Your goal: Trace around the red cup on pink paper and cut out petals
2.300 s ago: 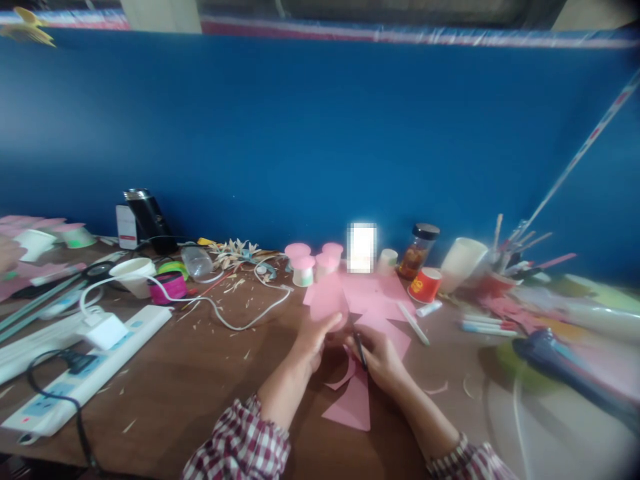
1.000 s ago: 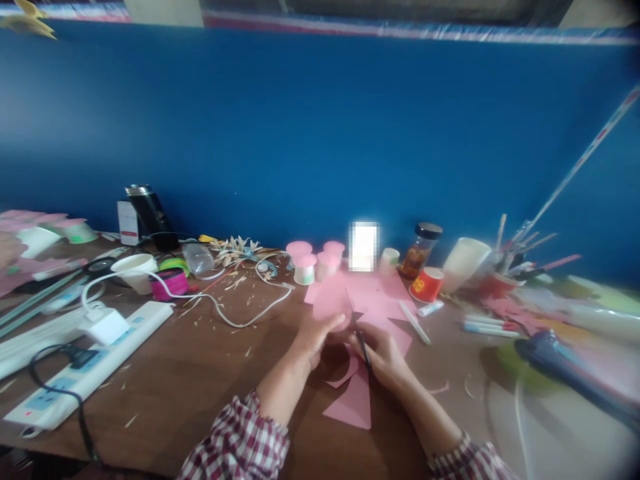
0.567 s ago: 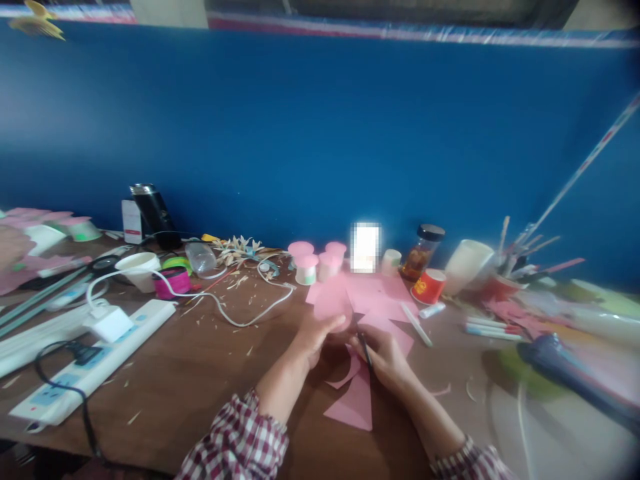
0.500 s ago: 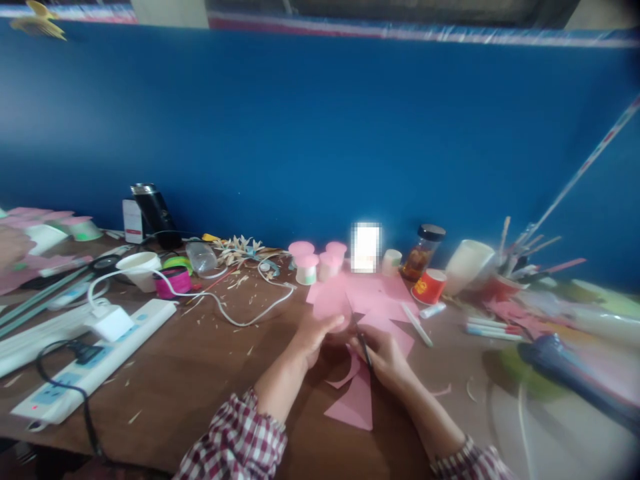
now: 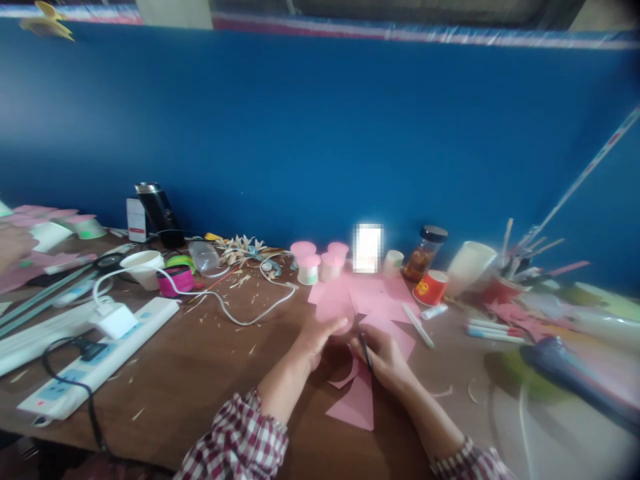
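My left hand [image 5: 317, 337] is closed on a rounded piece of pink paper [image 5: 334, 308], thumb lying across its near edge. My right hand [image 5: 383, 357] grips dark-handled scissors [image 5: 367, 350], whose blades point away at the right edge of that paper. A curved pink strip hangs beneath the hands. Nearer me lies a pink paper scrap [image 5: 356, 403]. Larger pink sheets [image 5: 387, 295] spread over the table behind my hands. Beyond them stand small white cups topped with pink paper discs [image 5: 309, 261].
A power strip [image 5: 107, 363] with plugs and cables lies at left, near a pink tape roll [image 5: 176, 280]. A red paper cup [image 5: 431, 288], a lidded jar [image 5: 425, 253] and markers [image 5: 495, 331] are at right. Another person's hand [image 5: 17, 247] shows at far left.
The view has shifted slightly, so everything sits a little further right. My hands keep nearly the same pose on the paper and scissors.
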The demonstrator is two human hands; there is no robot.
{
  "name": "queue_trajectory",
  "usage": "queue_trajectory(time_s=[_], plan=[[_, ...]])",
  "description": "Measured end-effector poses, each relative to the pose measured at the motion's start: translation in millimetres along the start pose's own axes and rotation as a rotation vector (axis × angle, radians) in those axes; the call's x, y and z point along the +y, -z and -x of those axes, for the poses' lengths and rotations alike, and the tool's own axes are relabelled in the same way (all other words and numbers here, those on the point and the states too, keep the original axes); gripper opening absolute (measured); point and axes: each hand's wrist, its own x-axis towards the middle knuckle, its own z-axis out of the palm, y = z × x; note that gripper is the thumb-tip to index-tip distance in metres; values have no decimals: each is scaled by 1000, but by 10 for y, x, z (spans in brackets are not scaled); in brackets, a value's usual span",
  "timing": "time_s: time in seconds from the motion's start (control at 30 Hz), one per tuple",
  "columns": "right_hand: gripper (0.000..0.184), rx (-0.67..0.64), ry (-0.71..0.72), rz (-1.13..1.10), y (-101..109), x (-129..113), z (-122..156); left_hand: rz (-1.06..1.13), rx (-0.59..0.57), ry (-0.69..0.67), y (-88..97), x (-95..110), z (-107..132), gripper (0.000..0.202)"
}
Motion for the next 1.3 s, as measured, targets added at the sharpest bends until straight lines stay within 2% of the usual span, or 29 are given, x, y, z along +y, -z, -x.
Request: queue_trajectory(time_s=[0.13, 0.3, 0.5, 0.87, 1.13, 1.3], plan=[[32, 29, 4, 38, 4, 21, 1, -16, -29, -34, -6, 5, 51, 41], [33, 13, 2, 32, 17, 29, -7, -8, -55, -10, -16, 36, 65, 42], [33, 15, -4, 40, 18, -20, -7, -25, 3, 20, 14, -20, -30, 46], [36, 16, -13, 20, 21, 25, -5, -13, -19, 35, -17, 12, -22, 54], [36, 37, -22, 42, 2, 7, 7, 7, 113, -6, 35, -74, -116, 51], [34, 13, -11, 26, 6, 0, 9, -13, 133, -9, 55, -121, -152, 50]])
